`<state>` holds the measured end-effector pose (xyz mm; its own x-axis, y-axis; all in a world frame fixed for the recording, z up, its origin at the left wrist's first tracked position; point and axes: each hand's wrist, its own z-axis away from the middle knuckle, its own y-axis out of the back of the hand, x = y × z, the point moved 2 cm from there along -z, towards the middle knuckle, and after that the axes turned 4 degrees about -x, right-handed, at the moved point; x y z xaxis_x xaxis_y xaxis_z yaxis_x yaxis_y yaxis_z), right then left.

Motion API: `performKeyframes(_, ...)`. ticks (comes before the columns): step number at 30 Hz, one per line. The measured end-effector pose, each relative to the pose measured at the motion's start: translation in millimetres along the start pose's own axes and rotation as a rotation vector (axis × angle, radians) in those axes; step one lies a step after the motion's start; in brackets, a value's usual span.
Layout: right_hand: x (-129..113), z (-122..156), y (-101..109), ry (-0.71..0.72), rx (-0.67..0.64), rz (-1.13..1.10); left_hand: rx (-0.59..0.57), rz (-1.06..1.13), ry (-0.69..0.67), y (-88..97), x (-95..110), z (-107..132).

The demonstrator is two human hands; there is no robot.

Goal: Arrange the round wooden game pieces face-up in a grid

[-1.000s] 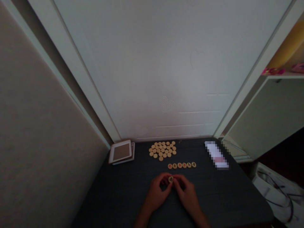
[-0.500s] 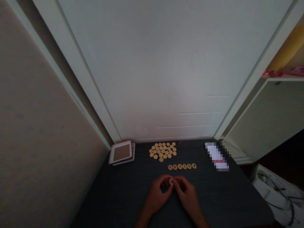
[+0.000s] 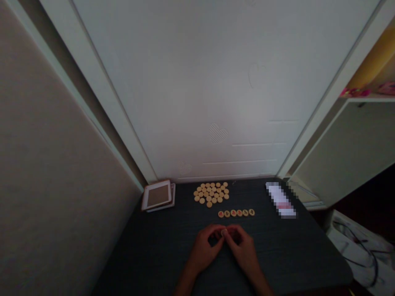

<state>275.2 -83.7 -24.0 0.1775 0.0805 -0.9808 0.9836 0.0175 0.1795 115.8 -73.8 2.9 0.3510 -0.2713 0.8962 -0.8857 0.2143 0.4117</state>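
Fingers (image 3: pixel 217 227) of the left hand (image 3: pixel 203 247) and right hand (image 3: pixel 242 248) meet at the tips, pinching one disc (image 3: pixel 223 232) mostly hidden between them, above the near part of the table (image 3: pixel 154 250). Just beyond, slightly right, six discs lie in a row (image 3: pixel 233 213), marked in red or dark. Farther back sits a cluster (image 3: pixel 211 193) of plain-topped discs, with stacked frames (image 3: pixel 158 194) to its left and a pixelated white item (image 3: pixel 280 200) well to its right.
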Motion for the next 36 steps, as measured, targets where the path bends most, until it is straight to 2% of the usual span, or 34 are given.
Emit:
performKeyframes(6, 1.1, 1.1, 0.1, -0.015, 0.07, 0.076, -0.025, -0.006, 0.024, -1.8, -4.3, 0.6)
performKeyframes(22, -0.4, 2.2, -0.5, 0.025, 0.073, 0.056, -0.006, -0.016, 0.046, -3.1, -5.3, 0.6)
performKeyframes(30, -1.0, 0.3, 1.2, -0.005, 0.028, -0.003, -0.009, 0.004, 0.07, -3.1, -3.5, 0.9)
performKeyframes(36, -1.9, 0.0, 1.6, 0.017, -0.006, -0.084, 0.038, -0.002, 0.095, -3.7, -6.4, 0.5)
